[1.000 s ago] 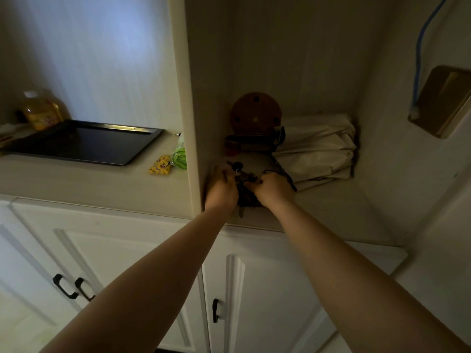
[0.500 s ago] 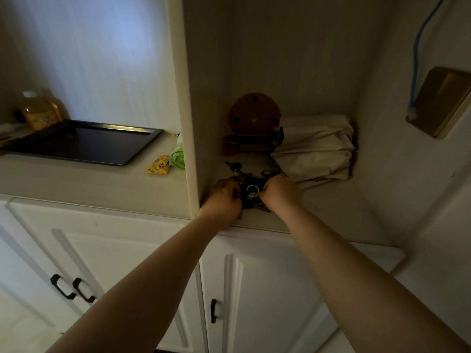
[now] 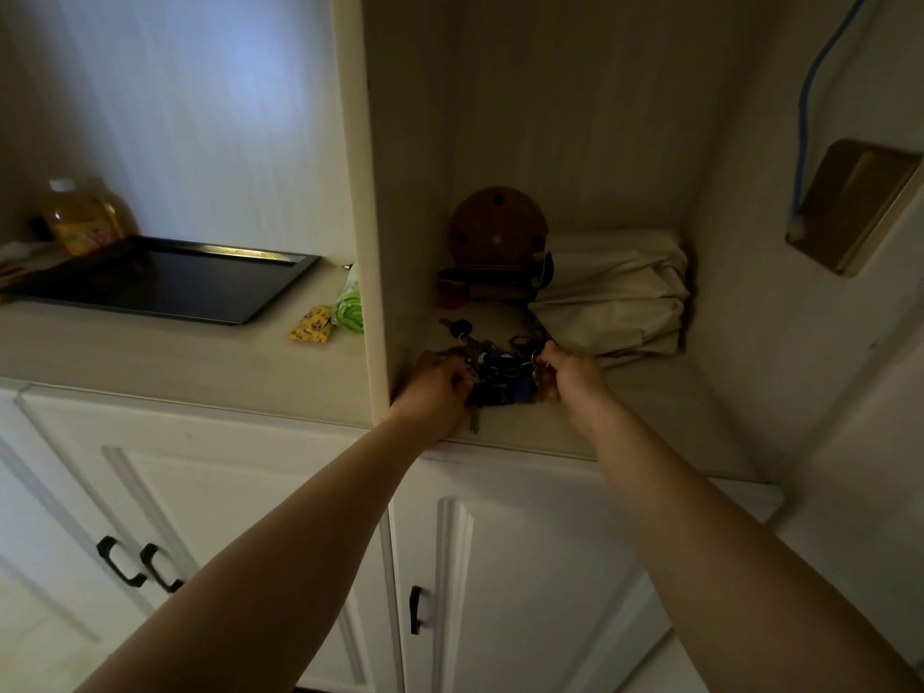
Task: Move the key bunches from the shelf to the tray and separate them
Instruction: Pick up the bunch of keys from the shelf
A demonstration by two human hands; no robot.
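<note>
A dark tangle of key bunches lies at the front edge of the shelf, inside the open cabinet niche. My left hand grips its left side, close to the niche's side panel. My right hand pinches a key ring on its right side. One key hangs over the shelf edge below the bunch. A black key trails toward the back. The dark tray lies on the counter far to the left, with nothing on it.
A vertical panel divides the niche from the counter. Behind the keys stand a round brown object and a folded beige bag. A yellow packet and a green item lie between tray and panel. A bottle stands behind the tray.
Both hands have pulled the key tangle forward to the shelf's front edge and moved slightly apart, so more of the keys and rings shows between them.
</note>
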